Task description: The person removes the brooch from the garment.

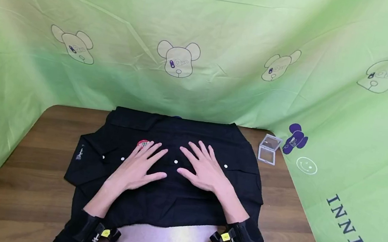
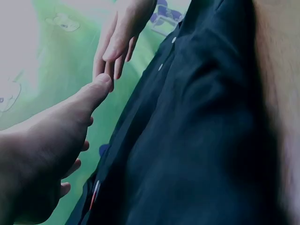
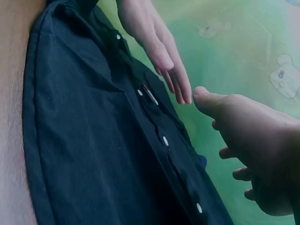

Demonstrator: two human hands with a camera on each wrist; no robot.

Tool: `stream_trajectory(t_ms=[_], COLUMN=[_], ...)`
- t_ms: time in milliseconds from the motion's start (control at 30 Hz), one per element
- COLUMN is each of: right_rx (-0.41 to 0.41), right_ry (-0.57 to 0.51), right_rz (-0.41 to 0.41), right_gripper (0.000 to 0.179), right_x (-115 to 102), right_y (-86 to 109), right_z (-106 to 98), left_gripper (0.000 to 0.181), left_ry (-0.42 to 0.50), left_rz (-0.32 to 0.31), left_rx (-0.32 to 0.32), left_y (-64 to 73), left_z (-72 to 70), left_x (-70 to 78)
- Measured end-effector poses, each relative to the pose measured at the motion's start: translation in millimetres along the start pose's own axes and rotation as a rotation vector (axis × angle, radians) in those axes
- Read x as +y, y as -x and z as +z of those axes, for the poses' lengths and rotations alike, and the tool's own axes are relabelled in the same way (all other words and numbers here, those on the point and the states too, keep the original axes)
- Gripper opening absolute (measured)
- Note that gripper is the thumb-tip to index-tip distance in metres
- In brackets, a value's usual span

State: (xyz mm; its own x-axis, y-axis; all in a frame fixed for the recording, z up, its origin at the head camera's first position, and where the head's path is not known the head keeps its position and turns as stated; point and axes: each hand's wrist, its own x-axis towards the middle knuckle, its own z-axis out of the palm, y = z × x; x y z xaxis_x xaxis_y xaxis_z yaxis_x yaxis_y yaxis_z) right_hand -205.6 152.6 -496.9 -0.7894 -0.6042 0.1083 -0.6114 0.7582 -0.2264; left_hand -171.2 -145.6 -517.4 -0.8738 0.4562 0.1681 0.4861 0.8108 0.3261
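A black short-sleeved shirt [image 1: 181, 203] lies spread sideways on the table, its row of white buttons running from left to right. Over its left half is my left hand [image 1: 136, 169], palm down with the fingers straight and spread. A round red patch [image 1: 142, 142] on the shirt shows partly behind those fingertips. My right hand [image 1: 205, 171] is held the same way over the right half, near a white button [image 1: 175, 162]. Both wrist views show the hands raised above the cloth, holding nothing. In the left wrist view the left thumb [image 2: 96, 89] overlaps the right hand's fingertips.
At the back right of the wooden table [image 1: 32, 172] stands a small clear hinged case [image 1: 270, 142] with its lid up. Green cloth [image 1: 197, 96] printed with bear heads hangs around the back and sides. One sleeve [image 1: 88, 159] of the shirt points left.
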Motion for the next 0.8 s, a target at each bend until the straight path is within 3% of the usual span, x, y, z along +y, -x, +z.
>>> stream_trajectory(t_ms=[400, 800], right_rx=[-0.035, -0.057], right_ry=[0.035, 0.018], right_rz=[-0.066, -0.125], right_gripper=[0.075, 0.071], right_x=[-21, -43], right_y=[-22.1, -47.3], right_z=[8, 16], left_gripper=[0.085, 0.083], left_ry=[0.009, 0.051], left_rz=[-0.093, -0.179], left_rx=[0.020, 0.013], left_y=[23.8, 36.4], left_z=[-16.5, -32.7], left_x=[-31.6, -57.7])
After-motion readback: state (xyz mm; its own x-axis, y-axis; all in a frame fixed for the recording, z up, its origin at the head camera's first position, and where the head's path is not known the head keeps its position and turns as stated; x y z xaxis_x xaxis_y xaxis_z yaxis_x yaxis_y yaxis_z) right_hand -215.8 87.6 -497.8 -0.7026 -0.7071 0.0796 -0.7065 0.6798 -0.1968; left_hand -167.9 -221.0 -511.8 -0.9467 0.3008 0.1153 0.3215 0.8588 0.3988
